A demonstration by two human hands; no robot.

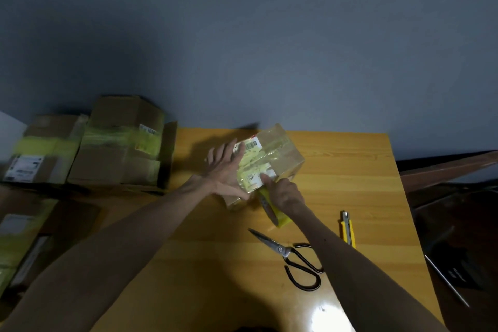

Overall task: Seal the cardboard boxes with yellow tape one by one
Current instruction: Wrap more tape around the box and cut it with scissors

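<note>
A small cardboard box (280,151) with white labels and a strip of yellow tape across its top sits on the wooden table (350,170). My left hand (229,170) lies flat on the box's left side, fingers straight. My right hand (283,194) grips the yellow tape roll (277,215) at the box's near edge, with the thumb pressing the tape down onto the box top.
Scissors (293,256) and a yellow utility knife (348,229) lie on the table near my right forearm. Several larger boxes with yellow tape (118,148) are stacked to the left, off the table. Dark furniture (458,210) stands to the right.
</note>
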